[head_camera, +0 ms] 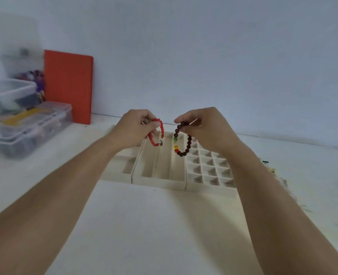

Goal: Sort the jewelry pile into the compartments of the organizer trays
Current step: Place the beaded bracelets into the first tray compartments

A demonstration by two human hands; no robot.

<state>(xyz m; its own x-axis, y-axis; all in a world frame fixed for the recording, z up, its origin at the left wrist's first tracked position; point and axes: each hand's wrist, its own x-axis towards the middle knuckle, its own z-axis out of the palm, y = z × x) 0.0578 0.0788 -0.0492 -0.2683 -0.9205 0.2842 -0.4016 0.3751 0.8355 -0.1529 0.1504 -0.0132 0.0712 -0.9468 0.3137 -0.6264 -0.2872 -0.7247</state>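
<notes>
Left hand [138, 129] pinches a red bead bracelet [156, 133]; right hand [203, 130] pinches a brown bead bracelet [184, 142]. Both hang above the organizer trays [164, 182] on the surface [144, 225].

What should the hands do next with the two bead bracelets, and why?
Probably lower the red bracelet, pinched by the left hand, into a long slot of the organizer tray just beneath it. The right hand holds the brown bracelet above the tray too; both dangle, none placed yet.

2 bare forearms, no sleeves; left hand [133, 129], right hand [201, 128].
</notes>
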